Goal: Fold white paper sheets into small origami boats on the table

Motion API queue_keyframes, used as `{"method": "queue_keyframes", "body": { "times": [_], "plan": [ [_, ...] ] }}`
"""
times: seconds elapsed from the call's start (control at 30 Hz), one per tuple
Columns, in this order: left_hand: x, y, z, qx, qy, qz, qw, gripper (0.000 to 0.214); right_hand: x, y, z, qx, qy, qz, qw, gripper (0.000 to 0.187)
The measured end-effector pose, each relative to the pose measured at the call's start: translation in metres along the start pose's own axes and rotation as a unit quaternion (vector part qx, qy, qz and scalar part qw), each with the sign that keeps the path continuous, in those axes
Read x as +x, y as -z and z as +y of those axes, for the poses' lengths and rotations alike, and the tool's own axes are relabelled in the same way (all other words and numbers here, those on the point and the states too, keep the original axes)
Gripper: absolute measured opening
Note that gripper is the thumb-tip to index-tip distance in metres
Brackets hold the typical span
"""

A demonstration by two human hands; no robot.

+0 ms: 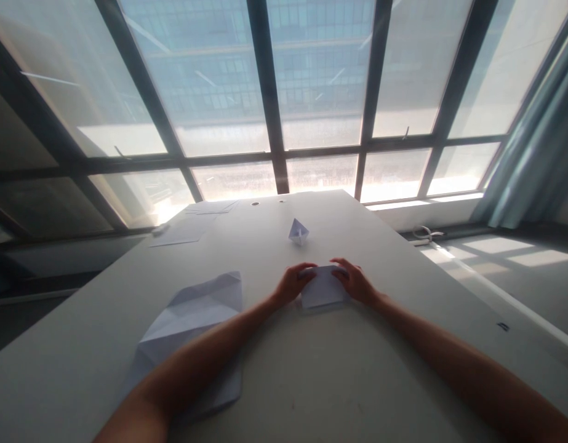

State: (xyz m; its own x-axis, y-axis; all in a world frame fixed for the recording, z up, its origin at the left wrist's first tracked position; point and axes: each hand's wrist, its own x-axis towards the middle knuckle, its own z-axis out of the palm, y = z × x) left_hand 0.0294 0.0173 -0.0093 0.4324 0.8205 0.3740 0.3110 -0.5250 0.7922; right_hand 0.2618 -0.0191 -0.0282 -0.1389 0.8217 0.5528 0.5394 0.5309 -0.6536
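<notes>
Reader: Folded paper [324,291], centre: where does it lie, and what is the state of the grip?

Author: It lies at or just over the counter [357,375], between the person's two hands, nearer than the small paper figure [298,232]. The left hand [295,283] grasps its upper left corner and the right hand [356,282] its upper right, fingers curled about the far edge, thumbs towards the near face. Whether the near edge touches the counter cannot be told.

Reader: How should such a piece handle?

Author: Presumably it is very light, and stiffer where layers double than a single sheet would be. It should crease readily and tear if pulled hard; smooth faces may let the layers slide. The corners and folded edges seem the best places to take hold, with light pressure from both sides.

Reader: Which containers appear?

Author: No box, tray or cup is seen. The paper figure rises to a point and may be hollow; its inside is too small to judge. A large creased sheet [196,309] lies partly behind the left forearm, and flat sheets [178,234] rest near the far left edge.
</notes>
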Motion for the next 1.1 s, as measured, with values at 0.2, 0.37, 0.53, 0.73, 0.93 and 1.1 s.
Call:
{"method": "queue_keyframes", "body": {
  "times": [0.2,0.37,0.53,0.73,0.93,1.1],
  "plan": [
    [0.004,-0.002,-0.011,-0.024,0.084,0.012,0.996,0.050,0.006,-0.004,0.005,0.114,-0.101,0.032,0.988,0.051],
    [0.004,-0.006,-0.022,0.137,-0.007,0.057,0.989,0.055,0.007,-0.009,0.013,0.019,-0.090,0.054,0.994,0.053],
    [-0.004,-0.010,-0.014,0.263,-0.104,-0.109,0.953,0.054,0.000,-0.012,0.008,-0.172,-0.126,0.010,0.977,0.060],
    [-0.006,-0.007,-0.008,0.350,-0.088,-0.263,0.895,0.063,-0.004,-0.013,-0.005,-0.306,-0.053,-0.007,0.950,0.055],
    [-0.007,-0.006,0.001,0.363,-0.082,-0.271,0.887,0.066,-0.007,-0.024,-0.019,-0.254,-0.004,-0.220,0.942,0.063],
    [-0.007,-0.002,0.001,0.377,-0.049,-0.281,0.881,0.077,-0.007,-0.022,-0.020,-0.283,-0.063,-0.256,0.922,0.069]
  ]
}}
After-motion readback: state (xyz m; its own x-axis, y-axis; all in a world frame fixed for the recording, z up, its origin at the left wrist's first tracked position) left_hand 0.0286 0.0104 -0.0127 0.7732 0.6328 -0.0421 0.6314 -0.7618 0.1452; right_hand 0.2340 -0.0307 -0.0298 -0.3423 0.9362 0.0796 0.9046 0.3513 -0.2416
